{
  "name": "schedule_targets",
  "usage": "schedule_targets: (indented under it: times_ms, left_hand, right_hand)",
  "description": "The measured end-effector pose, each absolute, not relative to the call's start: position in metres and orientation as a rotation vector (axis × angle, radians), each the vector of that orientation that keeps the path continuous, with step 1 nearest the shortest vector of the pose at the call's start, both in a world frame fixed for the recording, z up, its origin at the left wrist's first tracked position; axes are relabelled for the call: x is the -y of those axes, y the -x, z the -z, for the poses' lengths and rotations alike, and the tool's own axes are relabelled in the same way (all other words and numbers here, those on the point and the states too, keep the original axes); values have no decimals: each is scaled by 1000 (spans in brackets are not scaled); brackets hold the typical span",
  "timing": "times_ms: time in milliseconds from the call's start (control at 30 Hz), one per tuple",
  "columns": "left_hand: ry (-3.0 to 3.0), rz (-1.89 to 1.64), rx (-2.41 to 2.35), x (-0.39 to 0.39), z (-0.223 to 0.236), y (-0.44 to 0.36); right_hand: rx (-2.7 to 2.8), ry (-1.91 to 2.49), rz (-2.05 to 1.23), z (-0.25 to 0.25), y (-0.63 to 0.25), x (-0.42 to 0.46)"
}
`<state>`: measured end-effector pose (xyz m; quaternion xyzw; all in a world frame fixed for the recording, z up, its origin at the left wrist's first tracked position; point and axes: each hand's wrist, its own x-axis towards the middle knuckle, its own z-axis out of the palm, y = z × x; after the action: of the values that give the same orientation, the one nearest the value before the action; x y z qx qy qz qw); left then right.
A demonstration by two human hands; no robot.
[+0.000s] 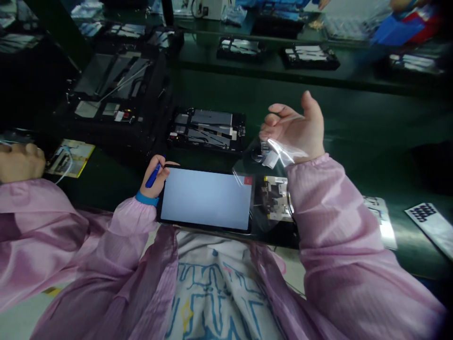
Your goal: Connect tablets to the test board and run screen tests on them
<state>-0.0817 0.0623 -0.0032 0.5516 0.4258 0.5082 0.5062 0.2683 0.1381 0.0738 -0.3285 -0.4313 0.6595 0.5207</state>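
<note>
A tablet with a lit, pale screen and a red mark in its top right corner is tilted at the table's front edge. My left hand is closed on its left edge, with a blue pen also held between the fingers. Above and right of the tablet, my right hand is raised, palm turned up, fingers curled and thumb apart. Clear plastic film stretches from the tablet's right side to this hand; exactly where it is gripped is hard to see.
An opened device with bare inner parts lies behind the tablet. A black stack rises at left. A circuit board lies under my right forearm. A co-worker's hand rests at far left. Several devices line the back shelf.
</note>
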Motion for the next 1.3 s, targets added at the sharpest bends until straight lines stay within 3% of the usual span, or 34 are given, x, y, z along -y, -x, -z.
schedule_targets:
  times_ms: [833, 1300]
  left_hand:
    - [-1419, -1210, -1046, -63, 6, 80]
    - [-1422, -1182, -1223, -59, 0, 77]
  right_hand:
    - [875, 856, -1662, -93, -251, -137]
    - [1050, 883, -1617, -93, -247, -140]
